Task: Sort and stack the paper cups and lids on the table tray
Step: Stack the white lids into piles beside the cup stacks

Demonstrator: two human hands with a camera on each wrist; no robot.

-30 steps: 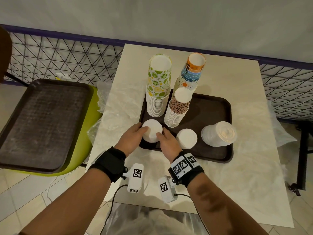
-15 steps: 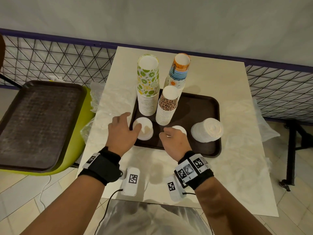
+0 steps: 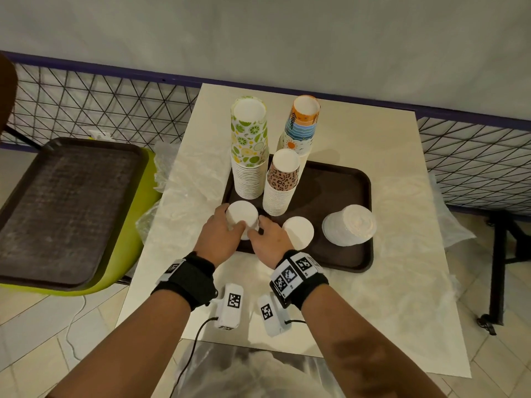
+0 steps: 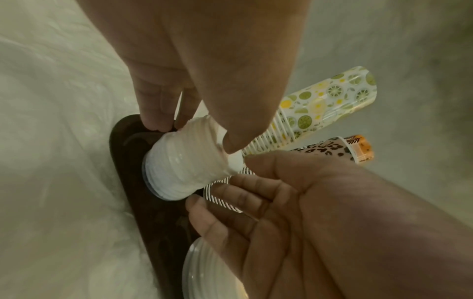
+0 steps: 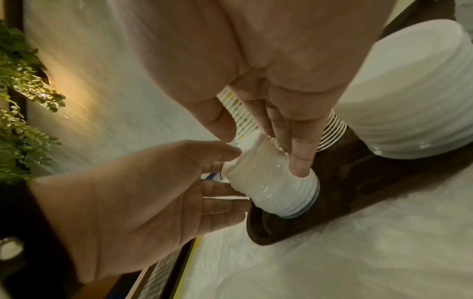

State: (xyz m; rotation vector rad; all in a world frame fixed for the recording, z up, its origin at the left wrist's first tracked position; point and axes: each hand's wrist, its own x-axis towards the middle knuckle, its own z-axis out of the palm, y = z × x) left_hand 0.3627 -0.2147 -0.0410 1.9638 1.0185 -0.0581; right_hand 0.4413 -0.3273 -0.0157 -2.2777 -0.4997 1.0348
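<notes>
A small stack of white lids (image 3: pixel 242 215) (image 4: pixel 184 168) (image 5: pixel 274 186) stands in the front left corner of the brown tray (image 3: pixel 330 191). My left hand (image 3: pixel 231 218) (image 4: pixel 194 135) grips it from the left, fingers behind and thumb near the top. My right hand (image 3: pixel 258 225) (image 5: pixel 262 153) holds it from the right, thumb at the top and index finger down its side. A second white lid stack (image 3: pixel 298 231) and a wider lid stack (image 3: pixel 349 224) stand to the right. Lime-print cups (image 3: pixel 249 145), leopard-print cups (image 3: pixel 283 179) and orange-blue cups (image 3: pixel 301 122) are stacked behind.
Crinkled clear plastic (image 3: pixel 402 254) covers the cream table around the tray. A second brown tray (image 3: pixel 66 208) lies on a green chair to the left. A wire mesh fence (image 3: pixel 100 110) runs behind the table. The tray's right half is bare.
My right hand has moved left from the second lid stack to the left one. My left hand, open beside it before, has closed round that stack.
</notes>
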